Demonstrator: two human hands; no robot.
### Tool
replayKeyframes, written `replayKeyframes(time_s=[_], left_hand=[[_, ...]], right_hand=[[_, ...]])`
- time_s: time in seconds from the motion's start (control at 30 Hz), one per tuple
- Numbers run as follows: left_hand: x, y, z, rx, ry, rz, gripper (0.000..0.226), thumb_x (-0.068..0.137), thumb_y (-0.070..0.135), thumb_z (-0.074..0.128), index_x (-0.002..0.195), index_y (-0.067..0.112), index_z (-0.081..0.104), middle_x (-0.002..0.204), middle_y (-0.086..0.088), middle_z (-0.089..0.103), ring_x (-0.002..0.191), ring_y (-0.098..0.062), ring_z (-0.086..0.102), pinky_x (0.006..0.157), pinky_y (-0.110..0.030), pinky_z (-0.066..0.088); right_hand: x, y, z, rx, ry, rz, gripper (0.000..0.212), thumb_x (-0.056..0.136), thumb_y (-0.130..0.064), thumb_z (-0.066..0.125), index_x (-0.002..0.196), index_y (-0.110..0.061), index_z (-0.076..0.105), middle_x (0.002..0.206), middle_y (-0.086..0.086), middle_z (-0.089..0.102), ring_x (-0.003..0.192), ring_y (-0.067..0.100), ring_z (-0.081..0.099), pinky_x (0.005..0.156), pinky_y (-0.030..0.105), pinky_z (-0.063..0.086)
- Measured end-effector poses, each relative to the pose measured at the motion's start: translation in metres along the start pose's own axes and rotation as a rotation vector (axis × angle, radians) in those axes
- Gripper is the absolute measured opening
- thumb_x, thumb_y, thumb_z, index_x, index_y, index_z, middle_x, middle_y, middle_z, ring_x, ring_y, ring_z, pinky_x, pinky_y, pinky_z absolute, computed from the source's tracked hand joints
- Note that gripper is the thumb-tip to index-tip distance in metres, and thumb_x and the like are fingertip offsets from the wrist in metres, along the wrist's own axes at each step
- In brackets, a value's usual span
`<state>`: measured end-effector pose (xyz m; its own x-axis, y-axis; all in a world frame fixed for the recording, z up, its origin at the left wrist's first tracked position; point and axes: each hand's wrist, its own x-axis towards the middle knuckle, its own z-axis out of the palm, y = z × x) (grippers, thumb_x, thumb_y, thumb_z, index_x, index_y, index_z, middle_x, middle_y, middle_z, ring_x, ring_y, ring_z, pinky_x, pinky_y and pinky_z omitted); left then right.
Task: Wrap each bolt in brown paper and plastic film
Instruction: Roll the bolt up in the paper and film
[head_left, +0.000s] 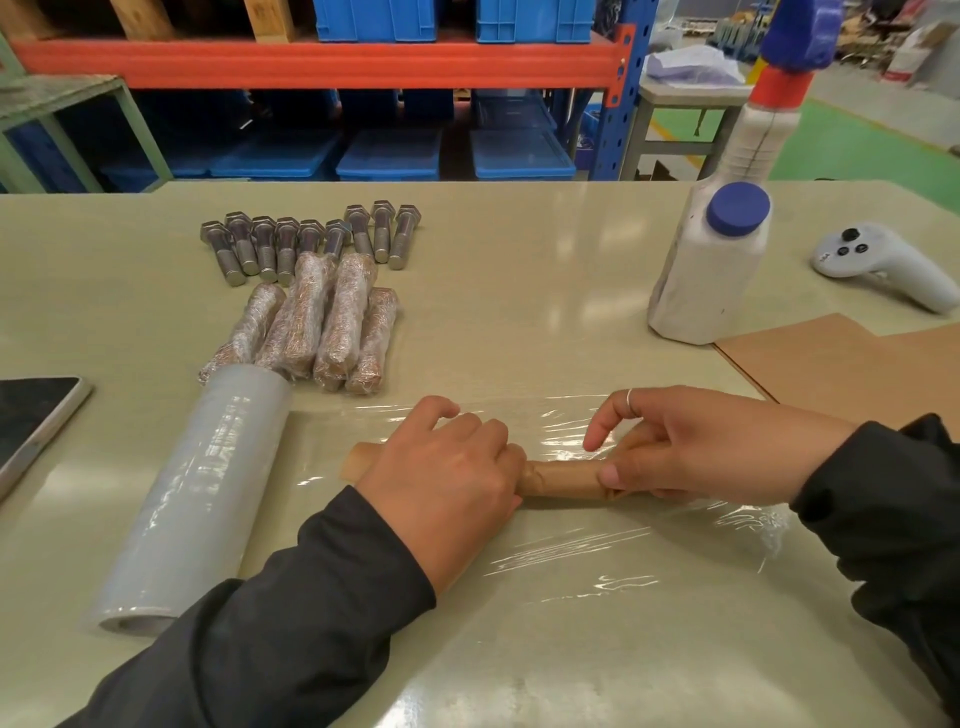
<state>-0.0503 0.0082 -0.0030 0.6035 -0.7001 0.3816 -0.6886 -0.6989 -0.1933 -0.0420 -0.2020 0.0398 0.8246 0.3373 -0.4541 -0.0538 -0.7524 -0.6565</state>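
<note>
Paper-wrapped bolt (563, 478) lies on plastic film (571, 561), between hands. Left hand (447, 467) grips one end, right hand (691, 447) pinches other. Beyond left hand: nine bare bolts (306, 241), seemingly five wrapped bolts (311, 327).

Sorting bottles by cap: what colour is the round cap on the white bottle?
Blue, seen clearly in the head view: the cap on the white bottle.
</note>
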Motion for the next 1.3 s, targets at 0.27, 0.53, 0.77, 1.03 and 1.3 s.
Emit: replayKeyframes(time_s=[0.27,0.53,0.77,1.03,1.3], left_hand=[[0.001,0.001,0.001,0.028,0.012,0.036,0.019,0.059,0.028,0.081,0.06,0.018,0.066,0.057,0.004,0.057,0.05,-0.014,0.056,0.064,-0.022,0.052],[0.002,0.001,0.0,-0.004,-0.015,0.024,0.025,0.053,0.033,0.085,0.059,0.018,0.066,0.056,0.004,0.058,0.049,-0.014,0.056,0.061,-0.022,0.051],[0.001,0.001,0.0,0.007,-0.022,0.005,0.024,0.054,0.035,0.084,0.06,0.019,0.067,0.056,0.005,0.058,0.049,-0.013,0.056,0.06,-0.021,0.051],[0.001,0.002,-0.001,-0.012,-0.034,-0.018,0.023,0.054,0.033,0.084,0.059,0.019,0.067,0.055,0.005,0.058,0.048,-0.013,0.055,0.06,-0.021,0.05],[0.002,0.003,-0.003,-0.008,-0.083,-0.016,0.026,0.052,0.037,0.084,0.058,0.019,0.067,0.054,0.005,0.057,0.047,-0.014,0.055,0.059,-0.02,0.05]], right_hand=[[0.004,0.001,0.01,0.006,0.103,-0.205,0.018,0.083,-0.016,0.065,0.091,-0.029,0.055,0.052,-0.012,0.049,0.048,0.001,0.042,0.051,0.014,0.035],[0.001,0.001,0.01,-0.215,0.115,-0.239,0.021,0.079,-0.026,0.069,0.089,-0.034,0.052,0.057,-0.016,0.051,0.055,-0.004,0.047,0.053,0.011,0.037],[0.001,0.007,-0.003,-0.105,-0.061,-0.187,0.034,0.085,-0.019,0.057,0.108,-0.041,0.046,0.07,-0.02,0.057,0.063,-0.002,0.051,0.061,0.014,0.041],[0.006,0.011,-0.006,0.213,-0.174,-0.154,0.024,0.093,-0.032,0.041,0.113,-0.021,0.046,0.07,-0.002,0.062,0.06,0.013,0.051,0.058,0.02,0.043],[0.015,0.003,0.013,0.009,0.101,-0.177,0.02,0.089,-0.029,0.059,0.085,-0.022,0.04,0.051,-0.008,0.058,0.039,0.001,0.042,0.042,0.012,0.034]])
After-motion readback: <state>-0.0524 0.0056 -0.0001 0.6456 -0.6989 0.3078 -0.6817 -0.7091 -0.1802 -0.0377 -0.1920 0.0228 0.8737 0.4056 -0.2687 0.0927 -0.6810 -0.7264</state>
